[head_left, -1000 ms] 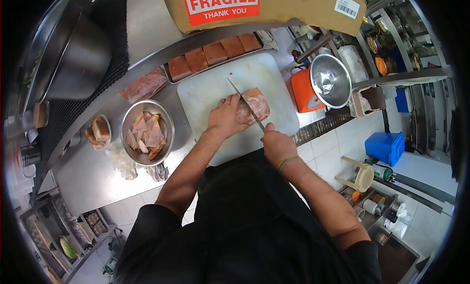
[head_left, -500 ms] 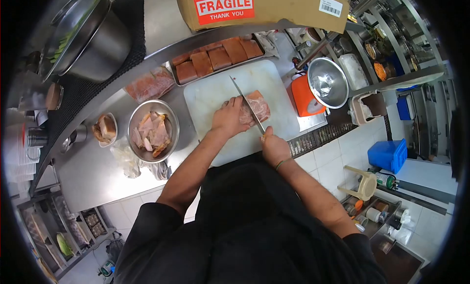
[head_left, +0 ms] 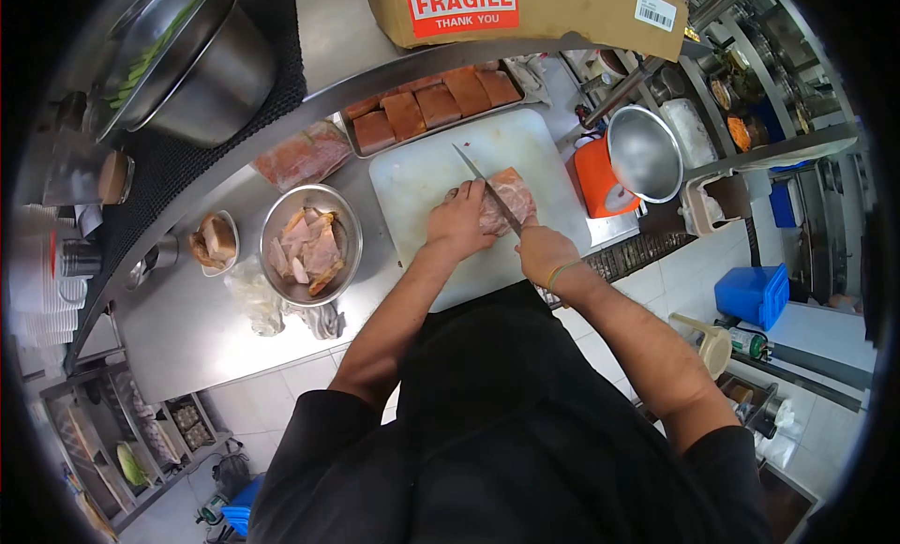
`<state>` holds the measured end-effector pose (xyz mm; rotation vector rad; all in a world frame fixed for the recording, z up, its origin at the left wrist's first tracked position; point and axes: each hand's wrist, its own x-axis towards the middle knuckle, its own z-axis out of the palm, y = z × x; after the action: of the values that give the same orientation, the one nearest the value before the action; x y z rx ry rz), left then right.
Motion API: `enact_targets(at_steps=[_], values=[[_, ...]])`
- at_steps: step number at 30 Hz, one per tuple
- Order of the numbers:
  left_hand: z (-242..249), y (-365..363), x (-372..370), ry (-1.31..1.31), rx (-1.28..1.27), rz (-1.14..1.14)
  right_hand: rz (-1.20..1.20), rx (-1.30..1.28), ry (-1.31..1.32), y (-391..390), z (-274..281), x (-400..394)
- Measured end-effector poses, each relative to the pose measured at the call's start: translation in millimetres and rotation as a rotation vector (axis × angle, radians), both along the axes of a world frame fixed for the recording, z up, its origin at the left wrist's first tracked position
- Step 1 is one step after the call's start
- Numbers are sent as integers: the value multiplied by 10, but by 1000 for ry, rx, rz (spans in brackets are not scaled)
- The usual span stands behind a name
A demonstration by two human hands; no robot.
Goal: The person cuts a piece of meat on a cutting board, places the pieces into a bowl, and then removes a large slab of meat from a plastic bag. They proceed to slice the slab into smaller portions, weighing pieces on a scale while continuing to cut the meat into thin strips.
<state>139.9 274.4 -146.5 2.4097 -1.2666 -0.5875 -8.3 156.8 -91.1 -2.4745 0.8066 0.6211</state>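
A thick piece of pale pink raw meat (head_left: 521, 189) lies on the white cutting board (head_left: 403, 183). My left hand (head_left: 457, 225) rests on its left side, fingers bent against the meat close beside the blade. In my right hand (head_left: 547, 253) is the handle of a long kitchen knife (head_left: 486, 180). Its blade runs slantwise across the top of the meat, the tip pointing to the far left. To the left of the board, a steel bowl (head_left: 353, 253) contains several pale cut meat pieces (head_left: 307, 247).
Behind the board stands a metal tray (head_left: 375, 148) of reddish-brown slabs, beside a bagged block of meat (head_left: 302, 156). At right, a steel bowl (head_left: 645, 152) sits by an orange scale (head_left: 595, 178). A small dish (head_left: 234, 234) and plastic bag (head_left: 253, 298) lie left. Overhead is a cardboard box (head_left: 581, 14).
My right hand has pushed forward with the knife, away from my body. My left hand stays on the meat. The whole view has shifted slightly.
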Motion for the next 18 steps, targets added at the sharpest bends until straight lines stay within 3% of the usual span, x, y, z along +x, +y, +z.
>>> enact_targets(at_steps=[11, 16, 18], values=[[-16, 23, 11, -30, 59, -15, 30, -83, -150, -46, -372, -39], [583, -207, 264, 104, 250, -27, 82, -126, -157, -62, -389, -244], [467, -442, 277, -85, -95, -86, 81, -114, -129, -5, -334, -260]])
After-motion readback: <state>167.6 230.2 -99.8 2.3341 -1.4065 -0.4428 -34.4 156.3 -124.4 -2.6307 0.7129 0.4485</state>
